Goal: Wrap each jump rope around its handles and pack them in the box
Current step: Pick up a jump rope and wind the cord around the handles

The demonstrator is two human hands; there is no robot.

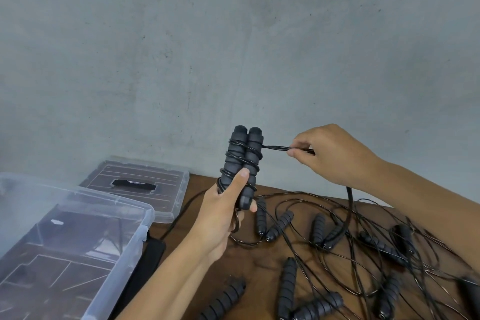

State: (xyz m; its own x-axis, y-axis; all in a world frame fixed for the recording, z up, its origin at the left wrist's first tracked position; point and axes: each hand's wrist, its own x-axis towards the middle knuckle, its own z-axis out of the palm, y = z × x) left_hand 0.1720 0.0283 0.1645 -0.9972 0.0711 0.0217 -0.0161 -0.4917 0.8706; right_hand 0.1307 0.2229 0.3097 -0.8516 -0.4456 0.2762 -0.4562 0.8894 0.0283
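My left hand (222,212) grips the lower end of a pair of black foam handles (243,156) held upright side by side above the table. Thin black rope is wound around them in several turns. My right hand (322,153) pinches the rope (276,148) just right of the handles' top and holds it taut; the rest of the rope hangs down from that hand to the table. An open clear plastic box (78,241) stands at the lower left, and I see no rope inside it.
The box's clear lid (166,189) lies flat behind it by the grey wall. Several loose black handles (279,225) and tangled ropes (363,267) cover the brown table on the right. A flat black object (145,265) lies beside the box.
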